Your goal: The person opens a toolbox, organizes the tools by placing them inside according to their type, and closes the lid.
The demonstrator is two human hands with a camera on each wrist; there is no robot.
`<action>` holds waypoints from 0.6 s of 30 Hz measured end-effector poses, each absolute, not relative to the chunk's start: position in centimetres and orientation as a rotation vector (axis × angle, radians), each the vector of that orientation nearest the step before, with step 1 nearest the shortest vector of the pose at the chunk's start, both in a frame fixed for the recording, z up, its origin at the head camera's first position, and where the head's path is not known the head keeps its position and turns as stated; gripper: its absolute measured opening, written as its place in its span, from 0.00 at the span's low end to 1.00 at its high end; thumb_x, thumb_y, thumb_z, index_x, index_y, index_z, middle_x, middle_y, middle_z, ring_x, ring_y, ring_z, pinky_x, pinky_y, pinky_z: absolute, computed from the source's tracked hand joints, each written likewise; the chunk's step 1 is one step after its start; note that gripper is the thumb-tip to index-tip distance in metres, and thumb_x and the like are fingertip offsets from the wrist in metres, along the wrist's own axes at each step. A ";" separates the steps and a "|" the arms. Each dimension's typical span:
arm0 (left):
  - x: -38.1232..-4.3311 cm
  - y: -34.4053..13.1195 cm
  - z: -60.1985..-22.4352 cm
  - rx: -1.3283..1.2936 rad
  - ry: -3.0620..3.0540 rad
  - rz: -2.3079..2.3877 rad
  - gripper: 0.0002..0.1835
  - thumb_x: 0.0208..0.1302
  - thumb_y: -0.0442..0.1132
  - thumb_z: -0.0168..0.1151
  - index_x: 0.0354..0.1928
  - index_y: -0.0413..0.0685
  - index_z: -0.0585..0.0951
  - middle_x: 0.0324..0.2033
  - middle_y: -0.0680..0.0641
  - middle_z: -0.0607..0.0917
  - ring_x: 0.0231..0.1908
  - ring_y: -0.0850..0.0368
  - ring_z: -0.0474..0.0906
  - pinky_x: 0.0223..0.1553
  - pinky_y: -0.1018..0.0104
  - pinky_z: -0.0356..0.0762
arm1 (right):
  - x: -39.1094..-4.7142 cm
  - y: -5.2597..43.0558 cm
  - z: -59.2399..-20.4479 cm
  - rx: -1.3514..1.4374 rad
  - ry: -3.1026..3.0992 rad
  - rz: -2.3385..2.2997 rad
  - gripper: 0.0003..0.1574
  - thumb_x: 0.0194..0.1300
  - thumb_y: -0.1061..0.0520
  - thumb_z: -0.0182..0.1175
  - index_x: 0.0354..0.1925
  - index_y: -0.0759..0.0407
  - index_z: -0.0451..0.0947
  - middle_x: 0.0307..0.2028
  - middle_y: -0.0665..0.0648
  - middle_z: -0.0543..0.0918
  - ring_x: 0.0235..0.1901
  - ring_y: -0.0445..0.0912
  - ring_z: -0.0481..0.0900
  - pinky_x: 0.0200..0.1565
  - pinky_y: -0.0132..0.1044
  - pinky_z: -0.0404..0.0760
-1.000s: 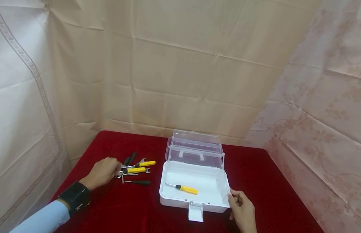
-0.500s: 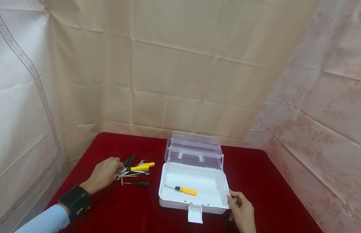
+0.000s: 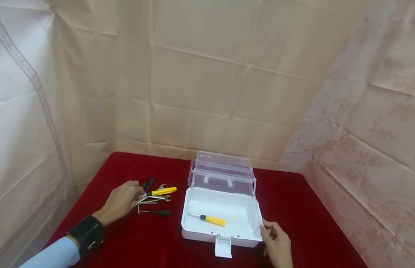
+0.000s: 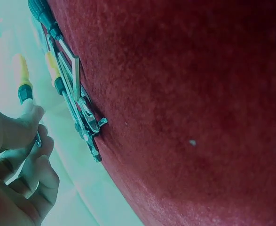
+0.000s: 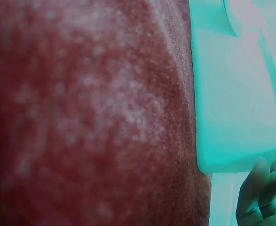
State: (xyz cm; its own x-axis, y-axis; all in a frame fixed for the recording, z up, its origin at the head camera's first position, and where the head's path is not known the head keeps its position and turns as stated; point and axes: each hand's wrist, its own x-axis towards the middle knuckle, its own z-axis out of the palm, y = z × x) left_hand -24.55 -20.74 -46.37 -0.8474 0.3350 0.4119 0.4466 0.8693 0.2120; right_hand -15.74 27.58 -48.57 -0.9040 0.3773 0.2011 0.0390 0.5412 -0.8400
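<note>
My left hand (image 3: 121, 199) pinches the thin metal shaft of a yellow-handled screwdriver (image 4: 23, 75), held above a pile of tools on the left of the table. In the head view its handle overlaps another yellow-handled screwdriver (image 4: 52, 66) lying in that pile. Wrenches (image 3: 166, 198), a hex key (image 4: 76, 77) and a black-handled screwdriver (image 3: 160, 212) lie there too. With thumb and fingers, my right hand (image 3: 277, 242) grips the right front corner of a white toolbox (image 3: 197, 235). Inside the toolbox lies one more yellow-handled screwdriver (image 3: 214, 220).
The toolbox's clear lid (image 3: 224, 162) is folded back behind it, with the clear trays raised. Its white latch (image 3: 223, 247) hangs down in front. A red cloth (image 3: 137, 238) covers the table, and beige curtains (image 3: 194, 74) hang behind it.
The pinched screwdriver has risen from the pile, its handle swinging up until it overlaps the other yellow one. The right hand stays at the toolbox corner.
</note>
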 end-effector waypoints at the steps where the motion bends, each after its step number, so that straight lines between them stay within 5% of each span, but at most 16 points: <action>1: -24.6 -20.7 -46.3 -0.584 -2.668 -0.429 0.08 0.48 0.30 0.73 0.31 0.49 0.86 0.23 0.58 0.71 0.27 0.62 0.64 0.26 0.70 0.67 | -15.8 27.6 -48.6 -0.339 -2.417 1.313 0.15 0.62 0.62 0.64 0.48 0.62 0.81 0.22 0.57 0.73 0.08 0.45 0.67 0.12 0.38 0.71; 18: -24.5 -19.9 -45.8 -0.635 -2.619 -0.469 0.05 0.54 0.32 0.70 0.31 0.49 0.86 0.24 0.60 0.70 0.27 0.63 0.64 0.27 0.70 0.68 | -15.8 27.7 -48.5 -0.383 -2.426 1.313 0.16 0.62 0.61 0.64 0.49 0.60 0.81 0.22 0.56 0.75 0.08 0.47 0.67 0.13 0.39 0.71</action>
State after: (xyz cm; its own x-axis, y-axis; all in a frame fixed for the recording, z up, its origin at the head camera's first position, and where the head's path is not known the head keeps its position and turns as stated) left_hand -24.48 -19.86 -45.75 -0.8151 0.3584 0.4551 0.4941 0.8402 0.2233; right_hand -15.85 27.65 -48.54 -0.9004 0.3969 0.1783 0.0677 0.5325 -0.8437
